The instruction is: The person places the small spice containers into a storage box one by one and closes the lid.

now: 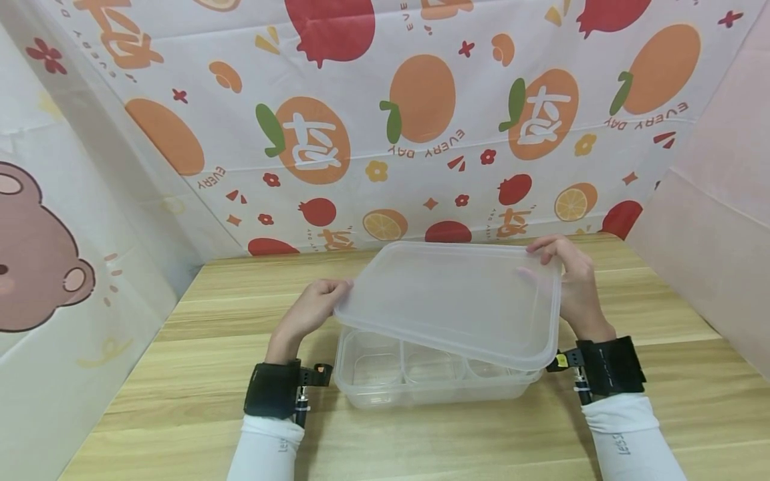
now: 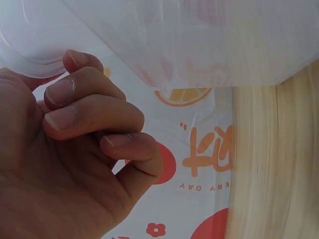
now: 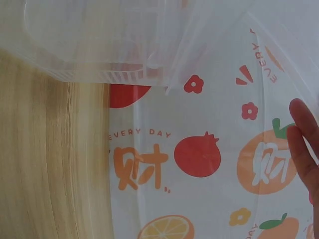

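Note:
A translucent plastic lid [image 1: 451,294] is held tilted above a clear food container [image 1: 433,397], its right side raised higher than its left. My left hand [image 1: 311,308] pinches the lid's left edge between thumb and index finger; in the left wrist view the other fingers of that hand [image 2: 94,114] are curled loosely. At the lid's far right corner, my right hand [image 1: 577,284] grips the rim, fingers over the edge and the thumb showing faintly through the plastic. Several compartments show inside the container below the lid; part of its inside is hidden.
The container stands on a wood-grain table [image 1: 198,401]. Behind the table hangs a white cloth [image 1: 361,40] printed with fruit, with more cloth along the left and right sides. Each wrist wears a black strap [image 1: 273,391] with a small camera.

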Tool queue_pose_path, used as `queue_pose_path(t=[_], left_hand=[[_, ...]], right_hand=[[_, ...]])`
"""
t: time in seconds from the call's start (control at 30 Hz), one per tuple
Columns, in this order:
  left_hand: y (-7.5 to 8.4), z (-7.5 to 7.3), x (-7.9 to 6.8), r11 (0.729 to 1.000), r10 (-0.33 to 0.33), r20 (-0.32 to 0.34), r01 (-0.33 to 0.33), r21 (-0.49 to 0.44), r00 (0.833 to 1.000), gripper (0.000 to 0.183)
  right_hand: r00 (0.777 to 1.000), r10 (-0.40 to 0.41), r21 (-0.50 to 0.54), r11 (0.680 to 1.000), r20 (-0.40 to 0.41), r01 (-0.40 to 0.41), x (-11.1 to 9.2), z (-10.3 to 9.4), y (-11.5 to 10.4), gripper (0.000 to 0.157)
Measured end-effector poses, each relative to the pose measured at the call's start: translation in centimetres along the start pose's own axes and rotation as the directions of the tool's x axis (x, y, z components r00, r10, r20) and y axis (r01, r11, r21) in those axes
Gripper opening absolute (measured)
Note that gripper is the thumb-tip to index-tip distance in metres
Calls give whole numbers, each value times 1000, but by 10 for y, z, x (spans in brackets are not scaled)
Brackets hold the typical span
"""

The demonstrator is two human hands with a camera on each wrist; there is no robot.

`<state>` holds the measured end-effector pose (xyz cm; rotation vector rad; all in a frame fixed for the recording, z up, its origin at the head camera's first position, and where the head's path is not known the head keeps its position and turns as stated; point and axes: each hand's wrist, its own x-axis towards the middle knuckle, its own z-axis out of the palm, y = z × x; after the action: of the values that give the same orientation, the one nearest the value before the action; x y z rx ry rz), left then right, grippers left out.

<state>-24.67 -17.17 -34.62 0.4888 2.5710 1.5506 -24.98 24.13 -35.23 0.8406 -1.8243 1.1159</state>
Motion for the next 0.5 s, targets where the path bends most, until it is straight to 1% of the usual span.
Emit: queue_pose_path(t=[0.07, 0.1, 0.17, 0.2, 0.27, 0.33, 0.37, 0.43, 0.5], left_hand=[[1, 0, -1, 1000, 1, 2, -2, 28, 1000, 40], [1, 0, -1, 999, 0, 2, 0, 40, 1000, 40], [1, 0, -2, 998, -8, -2, 8, 55, 1000, 40], [1, 0, -2, 998, -12, -5, 12, 62, 1000, 40], [1, 0, -3, 997, -19, -6, 20, 77, 1000, 41], [1, -1, -3, 996, -28, -8, 28, 84, 1000, 41], [1, -1, -3, 996, -30, -6, 31, 88, 1000, 41], [2, -1, -4, 995, -30, 0, 30, 96, 1000, 41], [3, -1, -5, 995, -33, 3, 33, 98, 999, 41]], right_hand=[[1000, 14, -17, 1000, 18, -14, 1, -1, -1, 40], [999, 30, -43, 999, 29, -28, 1, -1, -2, 36], [996, 77, -131, 989, 45, -71, 3, -3, -5, 36], [993, 111, -184, 978, 49, -100, 4, -3, -7, 39], [980, 192, -278, 945, 51, -170, 6, -5, -12, 38], [958, 284, -336, 907, 48, -253, 8, -7, -17, 36], [944, 326, -343, 893, 48, -291, 9, -8, -18, 34], [911, 408, -309, 876, 66, -370, 10, -10, -20, 31], [864, 490, -231, 859, 113, -457, 12, -13, -21, 31]])
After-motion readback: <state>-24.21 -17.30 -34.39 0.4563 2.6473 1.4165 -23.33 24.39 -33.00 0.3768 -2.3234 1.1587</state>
